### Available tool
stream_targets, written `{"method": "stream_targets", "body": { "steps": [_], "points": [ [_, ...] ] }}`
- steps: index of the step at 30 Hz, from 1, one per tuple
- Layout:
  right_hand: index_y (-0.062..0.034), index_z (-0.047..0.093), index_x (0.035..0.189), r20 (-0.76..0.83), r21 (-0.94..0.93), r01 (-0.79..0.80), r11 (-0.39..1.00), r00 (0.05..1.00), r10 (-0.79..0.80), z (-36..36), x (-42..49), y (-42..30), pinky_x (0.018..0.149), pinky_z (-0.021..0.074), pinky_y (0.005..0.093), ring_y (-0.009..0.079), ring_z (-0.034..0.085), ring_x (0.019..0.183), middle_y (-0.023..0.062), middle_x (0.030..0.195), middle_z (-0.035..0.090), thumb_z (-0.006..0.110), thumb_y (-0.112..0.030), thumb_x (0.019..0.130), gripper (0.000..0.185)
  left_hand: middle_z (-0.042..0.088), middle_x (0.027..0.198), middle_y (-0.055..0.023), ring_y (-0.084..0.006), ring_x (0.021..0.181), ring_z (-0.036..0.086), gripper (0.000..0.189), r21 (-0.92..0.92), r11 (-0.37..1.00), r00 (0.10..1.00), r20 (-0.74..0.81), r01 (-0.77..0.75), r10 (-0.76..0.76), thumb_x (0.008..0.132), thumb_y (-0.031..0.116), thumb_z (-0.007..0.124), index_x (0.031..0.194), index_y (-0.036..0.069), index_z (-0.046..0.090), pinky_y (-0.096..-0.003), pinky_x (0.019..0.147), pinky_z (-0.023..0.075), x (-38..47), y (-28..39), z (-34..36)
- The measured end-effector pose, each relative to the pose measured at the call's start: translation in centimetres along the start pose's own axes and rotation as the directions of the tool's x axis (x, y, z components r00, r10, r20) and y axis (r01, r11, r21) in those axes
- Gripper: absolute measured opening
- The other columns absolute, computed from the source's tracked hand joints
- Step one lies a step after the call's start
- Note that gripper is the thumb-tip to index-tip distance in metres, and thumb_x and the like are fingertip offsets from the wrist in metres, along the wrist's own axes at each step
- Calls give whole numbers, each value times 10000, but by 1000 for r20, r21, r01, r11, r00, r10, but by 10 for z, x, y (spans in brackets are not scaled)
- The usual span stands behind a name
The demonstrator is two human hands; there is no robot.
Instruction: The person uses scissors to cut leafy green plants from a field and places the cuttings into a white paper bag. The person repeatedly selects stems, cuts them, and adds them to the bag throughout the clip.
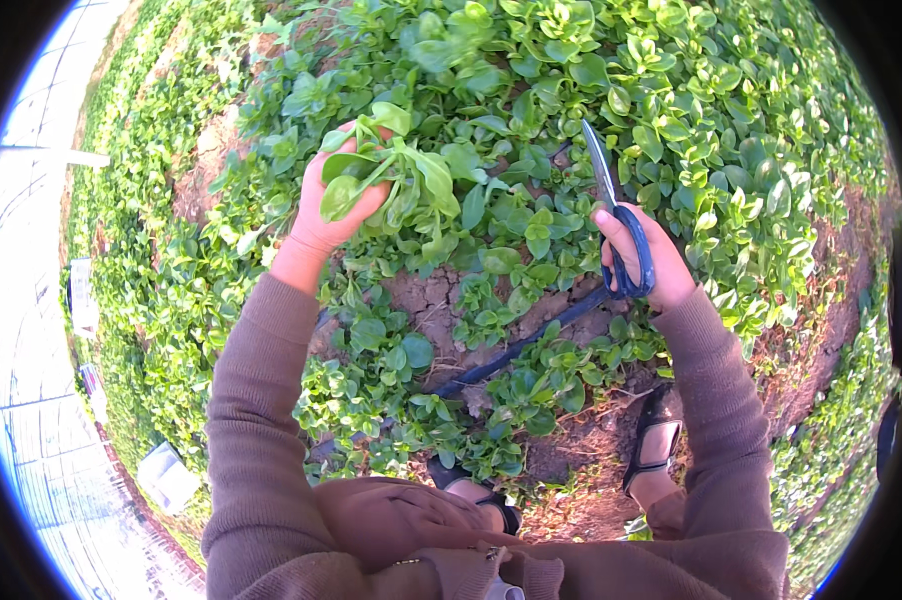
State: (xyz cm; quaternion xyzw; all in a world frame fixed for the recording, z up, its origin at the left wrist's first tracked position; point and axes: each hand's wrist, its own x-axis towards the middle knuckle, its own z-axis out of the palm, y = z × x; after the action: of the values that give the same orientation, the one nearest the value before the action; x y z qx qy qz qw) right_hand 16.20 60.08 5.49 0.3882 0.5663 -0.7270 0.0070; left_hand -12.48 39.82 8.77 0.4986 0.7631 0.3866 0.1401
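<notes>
My left hand (340, 196) is closed around a small bunch of cut leafy green stems (402, 176), held above the planted bed. The leaves are broad and rounded, and they partly cover my fingers. In my right hand (650, 259) is a pair of scissors (605, 169) with dark blue handles. Its blades point up and away from me, close together, over the leaves. Low leafy green plants (541, 225) grow densely beneath both hands.
A dark irrigation hose (522, 349) crosses cracked bare soil (432, 300) between the plants. My feet in dark sandals (653, 442) stand at the bed's near side. At the far left are a white box (167, 478) and a bright, translucent sheeted wall (27, 300).
</notes>
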Motion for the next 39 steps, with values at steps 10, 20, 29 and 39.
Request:
{"method": "stream_targets", "body": {
  "steps": [10, 20, 29, 39],
  "points": [
    [-25, 554, 1061, 87, -187, 24, 982, 996, -8, 64, -28, -36, 397, 383, 225, 104, 466, 421, 14, 613, 500, 541, -340, 940, 338, 687, 969, -88, -168, 852, 642, 280, -142, 938, 817, -462, 316, -345, 812, 132, 665, 1068, 19, 645, -294, 787, 493, -216, 32, -158],
    [-46, 558, 1137, 281, -489, 160, 858, 960, -18, 140, -6, -42, 399, 349, 224, 73, 433, 435, -20, 616, 465, 498, -384, 953, 390, 600, 1121, -53, -169, 978, 588, 402, -661, 677, -396, -744, 323, -538, 859, 244, 662, 1195, 56, 544, -309, 848, 478, -594, 169, -229],
    [-62, 575, 1141, 472, -495, 257, 830, 881, 9, 174, 3, -37, 394, 347, 215, 68, 425, 433, -31, 618, 462, 521, -367, 949, 364, 672, 947, -101, -181, 861, 637, 369, -506, 292, -490, -862, 812, -132, 797, 279, 698, 1026, -6, 647, -304, 750, 497, -718, 262, -227],
    [-54, 565, 1149, 308, -685, 225, 693, 952, -5, 160, 4, -48, 367, 336, 232, 99, 430, 392, -10, 590, 447, 533, -404, 930, 414, 599, 1214, -181, -282, 1167, 551, 748, -349, -747, -757, -580, 565, -301, 694, 618, 614, 1123, 6, 645, -367, 957, 429, -908, 181, -264]
  ]
}}
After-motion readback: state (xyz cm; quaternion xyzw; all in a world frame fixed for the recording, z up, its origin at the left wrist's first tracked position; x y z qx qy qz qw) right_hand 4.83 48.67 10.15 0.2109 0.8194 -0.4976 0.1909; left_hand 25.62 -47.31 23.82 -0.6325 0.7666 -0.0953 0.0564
